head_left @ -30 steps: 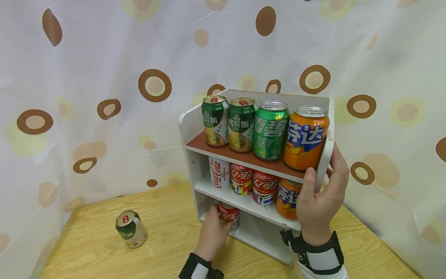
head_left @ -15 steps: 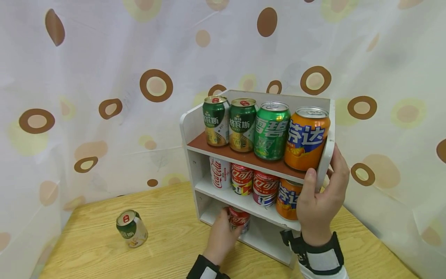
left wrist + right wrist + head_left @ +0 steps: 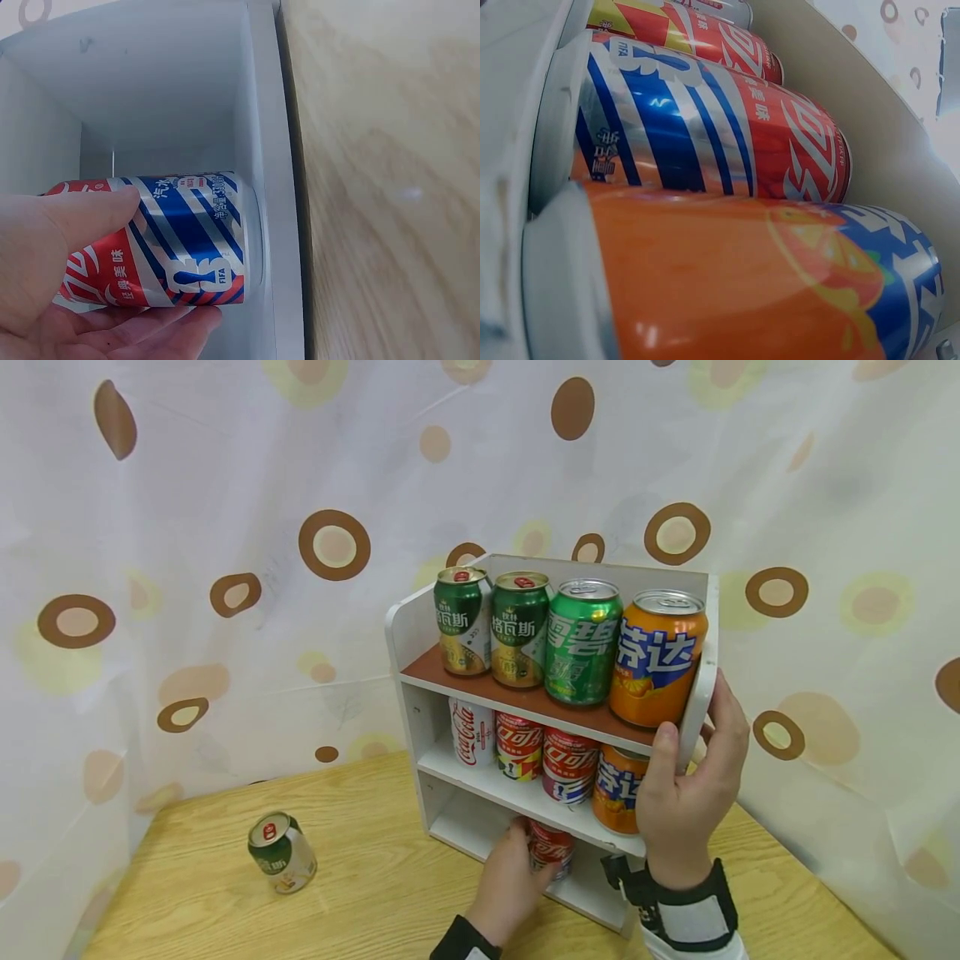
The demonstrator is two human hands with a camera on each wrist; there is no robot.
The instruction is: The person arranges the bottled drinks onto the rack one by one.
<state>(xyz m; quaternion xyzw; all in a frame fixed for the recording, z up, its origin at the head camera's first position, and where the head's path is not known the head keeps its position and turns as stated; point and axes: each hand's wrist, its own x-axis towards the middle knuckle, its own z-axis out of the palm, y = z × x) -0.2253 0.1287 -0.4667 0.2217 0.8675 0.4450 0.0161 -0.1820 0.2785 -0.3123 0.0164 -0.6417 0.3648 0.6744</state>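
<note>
On the bottom shelf of a white three-tier rack (image 3: 408,693), my left hand (image 3: 510,878) grips a red cola can (image 3: 551,847) with a blue-and-silver striped lower part. In the left wrist view the can (image 3: 187,240) stands between thumb and fingers, its base close to the shelf's front lip. My right hand (image 3: 693,785) holds the rack's right side panel, thumb in front and fingers behind. Above, the middle shelf bears a white cola can (image 3: 472,732), two red cola cans (image 3: 519,747) and an orange soda can (image 3: 619,789).
Two green-gold cans (image 3: 519,631), a green can (image 3: 583,643) and an orange can (image 3: 658,660) stand on the brown top shelf. Another green-topped can (image 3: 282,853) stands alone on the wooden table (image 3: 360,827) at left. A patterned curtain (image 3: 225,710) hangs behind.
My left hand has slid the red cola can rightward along the bottom shelf, from near its left end to past the middle. The right hand has kept its hold on the side panel.
</note>
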